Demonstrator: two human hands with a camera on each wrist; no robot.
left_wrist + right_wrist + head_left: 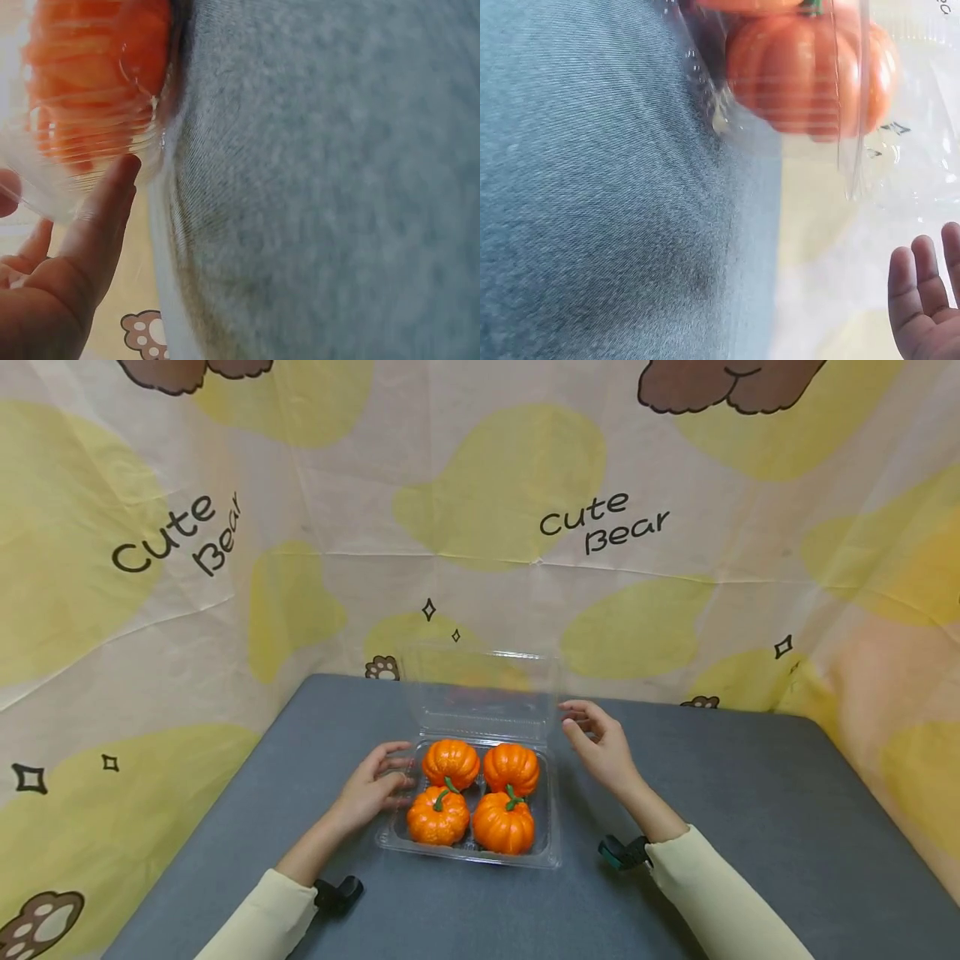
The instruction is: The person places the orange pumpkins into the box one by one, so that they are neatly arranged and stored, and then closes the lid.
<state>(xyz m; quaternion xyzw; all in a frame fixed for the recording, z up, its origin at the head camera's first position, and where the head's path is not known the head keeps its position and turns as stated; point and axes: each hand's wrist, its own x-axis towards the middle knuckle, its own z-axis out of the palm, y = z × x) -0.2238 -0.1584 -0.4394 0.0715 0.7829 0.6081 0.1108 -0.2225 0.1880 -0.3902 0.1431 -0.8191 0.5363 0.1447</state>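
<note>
A clear plastic clamshell box lies on the table with its transparent lid raised at the back. Inside it sit several small orange toy pumpkins with green stems; one pumpkin is at the front right, another pumpkin shows through the ribbed wall. My left hand is at the box's left side, its fairly straight fingers touching the plastic near the rim. To the right of the lid, my right hand hovers with fingers loosely extended, apart from the plastic in the right wrist view.
The grey-blue table reaches back to a hanging cloth printed with bears and yellow patches, which closes off the back and sides. Black wrist cameras stick out below both wrists, close above the table.
</note>
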